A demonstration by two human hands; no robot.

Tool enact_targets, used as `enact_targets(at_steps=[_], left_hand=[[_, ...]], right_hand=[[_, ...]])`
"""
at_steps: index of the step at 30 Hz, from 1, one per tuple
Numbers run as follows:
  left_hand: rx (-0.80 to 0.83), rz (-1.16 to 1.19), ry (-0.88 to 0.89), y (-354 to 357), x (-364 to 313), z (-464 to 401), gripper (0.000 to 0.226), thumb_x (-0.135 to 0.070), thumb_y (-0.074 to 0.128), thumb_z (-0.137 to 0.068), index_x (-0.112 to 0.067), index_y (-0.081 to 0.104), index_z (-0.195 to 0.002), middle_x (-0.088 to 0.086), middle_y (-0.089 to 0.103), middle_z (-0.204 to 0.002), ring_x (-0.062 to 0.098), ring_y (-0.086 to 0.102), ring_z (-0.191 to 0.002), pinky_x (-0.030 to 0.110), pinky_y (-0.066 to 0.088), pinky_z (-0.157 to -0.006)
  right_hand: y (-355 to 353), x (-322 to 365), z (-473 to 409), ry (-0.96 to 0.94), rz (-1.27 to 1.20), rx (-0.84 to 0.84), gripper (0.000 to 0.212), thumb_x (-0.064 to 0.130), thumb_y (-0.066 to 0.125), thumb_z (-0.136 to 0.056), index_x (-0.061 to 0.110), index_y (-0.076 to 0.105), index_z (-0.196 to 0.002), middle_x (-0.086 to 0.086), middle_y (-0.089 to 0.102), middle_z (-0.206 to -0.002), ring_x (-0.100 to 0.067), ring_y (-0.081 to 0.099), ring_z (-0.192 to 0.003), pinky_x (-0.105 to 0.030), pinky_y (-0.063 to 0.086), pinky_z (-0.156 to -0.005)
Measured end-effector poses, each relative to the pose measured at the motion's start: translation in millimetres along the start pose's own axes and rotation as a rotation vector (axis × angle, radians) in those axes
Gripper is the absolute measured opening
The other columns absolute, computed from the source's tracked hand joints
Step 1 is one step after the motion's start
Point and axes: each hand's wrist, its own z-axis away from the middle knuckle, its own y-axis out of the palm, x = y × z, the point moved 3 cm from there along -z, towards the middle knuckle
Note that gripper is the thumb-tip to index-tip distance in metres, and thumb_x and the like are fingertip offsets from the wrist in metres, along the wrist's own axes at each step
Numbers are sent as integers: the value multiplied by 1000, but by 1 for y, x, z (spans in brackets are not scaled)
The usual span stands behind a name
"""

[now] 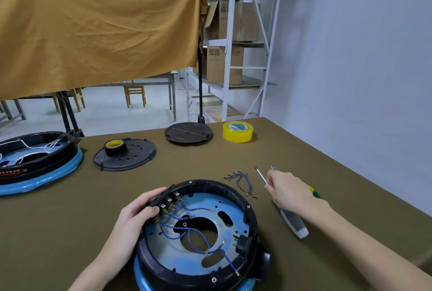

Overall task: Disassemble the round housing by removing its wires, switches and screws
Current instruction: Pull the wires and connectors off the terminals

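The round black and blue housing (251, 215) lies open side up at the table's near edge. Several blue wires (187, 232) run across its blue floor from a row of switches (168, 206) on its left wall. My left hand (138, 211) grips that wall, thumb over the switch block. My right hand (289, 190) rests to the right of the housing on two screwdrivers, one grey-handled (294, 224) and one green and yellow (312, 190), fingers curled around a metal shaft (260, 175). A bundle of loose blue wires (242, 179) lies between the housing and my right hand.
A second blue and black housing (35, 162) with white wires sits far left. A black cover plate (135, 153) carries a black tape roll (115, 146). Another black disc (188, 132) and a yellow tape roll (237, 131) stand near the far edge. Shelving with boxes is behind.
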Motion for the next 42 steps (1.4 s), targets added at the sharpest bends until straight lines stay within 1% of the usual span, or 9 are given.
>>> enact_targets(at_steps=[5,10,17,20,22,26,31,36,42], left_hand=[[5,9,7,1,-1,1,50,2,47,-100,-35,76,-117,-2,76,-120,20,73,-108,43,53,-95],[6,-9,9,0,-1,1,50,0,48,-100,-38,76,-116,-4,76,-119,17,74,-106,42,54,-92],[15,-20,9,1,0,1,49,-2,48,-101,-37,75,-120,-3,75,-122,21,73,-111,48,53,-100],[10,-35,18,1,-2,1,49,-1,48,-101,-38,75,-120,-5,75,-122,19,72,-110,45,53,-98],[4,-41,21,2,-2,2,50,-1,48,-101,-38,75,-119,-6,76,-120,17,73,-109,41,54,-94],[4,-55,21,2,-2,3,48,-1,49,-101,-37,74,-120,-7,76,-119,14,73,-107,34,54,-88],[3,-96,44,-1,-3,5,48,1,50,-101,-34,73,-123,-8,75,-122,13,71,-112,35,52,-94],[18,-122,54,-2,-3,6,48,0,48,-103,-35,71,-126,-6,74,-125,16,70,-115,40,52,-99],[30,-149,69,-1,-5,5,51,0,47,-103,-40,70,-124,-9,73,-125,13,69,-115,37,52,-97]], right_hand=[[15,-6,-2,39,177,-28,14,24,49,-102,18,47,-91,0,52,-86,-25,53,-76,-31,33,-49],[12,-19,-11,124,281,-88,30,23,54,-96,18,39,-70,1,46,-74,-27,52,-70,-30,34,-53],[1,-11,-19,71,296,-100,22,38,56,-102,17,58,-96,-3,60,-95,-26,66,-89,-32,43,-65],[-4,25,-6,-61,166,-242,23,42,52,-102,21,60,-105,1,61,-102,-21,65,-93,-33,50,-68],[-10,61,9,-217,-85,-304,18,41,55,-100,27,64,-96,10,63,-91,-13,62,-84,-32,51,-67],[-21,126,35,-446,-359,-167,21,39,59,-97,27,66,-81,12,62,-71,-8,57,-69,-31,47,-61],[-5,166,42,-518,-318,-15,28,48,55,-98,26,71,-91,9,60,-89,-18,61,-84,-36,50,-75],[9,175,29,-456,-222,-9,25,40,55,-97,20,69,-102,0,59,-103,-27,61,-91,-35,45,-73],[18,177,17,-334,-209,89,27,43,59,-90,21,73,-81,-1,71,-83,-30,66,-85,-31,39,-63]])
